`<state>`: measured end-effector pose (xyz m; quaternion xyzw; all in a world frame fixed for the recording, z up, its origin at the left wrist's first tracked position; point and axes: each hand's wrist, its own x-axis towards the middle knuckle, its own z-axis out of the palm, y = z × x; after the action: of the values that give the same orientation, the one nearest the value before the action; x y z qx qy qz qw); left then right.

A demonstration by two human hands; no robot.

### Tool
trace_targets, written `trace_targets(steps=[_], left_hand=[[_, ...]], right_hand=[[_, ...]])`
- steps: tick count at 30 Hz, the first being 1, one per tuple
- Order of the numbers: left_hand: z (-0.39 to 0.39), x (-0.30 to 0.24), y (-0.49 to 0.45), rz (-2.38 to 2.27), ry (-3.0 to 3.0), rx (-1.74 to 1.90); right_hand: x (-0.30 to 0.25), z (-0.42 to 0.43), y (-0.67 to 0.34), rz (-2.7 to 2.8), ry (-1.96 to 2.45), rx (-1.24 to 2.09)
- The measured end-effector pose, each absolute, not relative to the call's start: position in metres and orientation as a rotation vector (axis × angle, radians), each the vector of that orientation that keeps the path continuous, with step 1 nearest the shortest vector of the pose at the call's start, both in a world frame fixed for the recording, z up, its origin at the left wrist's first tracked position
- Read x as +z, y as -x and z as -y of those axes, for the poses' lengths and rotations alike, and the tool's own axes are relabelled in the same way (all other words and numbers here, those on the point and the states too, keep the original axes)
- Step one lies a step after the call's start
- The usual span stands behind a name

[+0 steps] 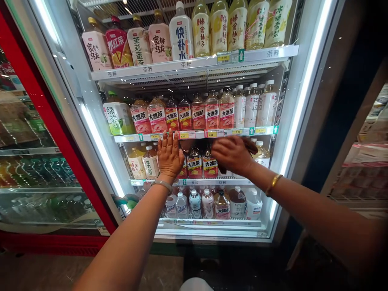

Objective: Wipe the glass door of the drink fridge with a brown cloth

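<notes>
My left hand [170, 155] lies flat with fingers stretched upward, apparently against the glass front of a lit drinks fridge [194, 64]. It holds nothing and overlaps the view of the third shelf. To its right, my right hand [232, 153] is blurred and closed around a dark brown cloth [251, 145], which shows past the knuckles and below the fingers. Behind the glass, bottles of iced tea [194, 165] stand between the two hands. Part of the cloth is hidden by my right hand.
Rows of bottled drinks [182, 34] fill the fridge shelves, with price tags along the edges. At left is another fridge with a red frame [54, 113]. Packaged goods [363, 159] sit on shelving at far right. Below is the dark floor [165, 270].
</notes>
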<state>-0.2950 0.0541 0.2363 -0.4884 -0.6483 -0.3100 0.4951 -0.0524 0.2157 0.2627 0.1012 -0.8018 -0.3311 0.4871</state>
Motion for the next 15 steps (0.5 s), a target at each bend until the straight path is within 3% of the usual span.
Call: trace_targets(steps=[4,10,15], left_hand=[[-0.06,0.225,0.286,1.62,1.137,-0.867],[-0.066,0.182,0.264,1.722,1.064,-0.935],[-0.083,0.148,0.225,1.746,1.118,-1.002]], right_hand=[[0.29,-0.187,0.093,1.857,0.196,-0.529],[0.229,-0.165,0.08,2.007,-0.297,-0.813],[0.224,-0.221,0.015,1.931,-0.193,-0.821]])
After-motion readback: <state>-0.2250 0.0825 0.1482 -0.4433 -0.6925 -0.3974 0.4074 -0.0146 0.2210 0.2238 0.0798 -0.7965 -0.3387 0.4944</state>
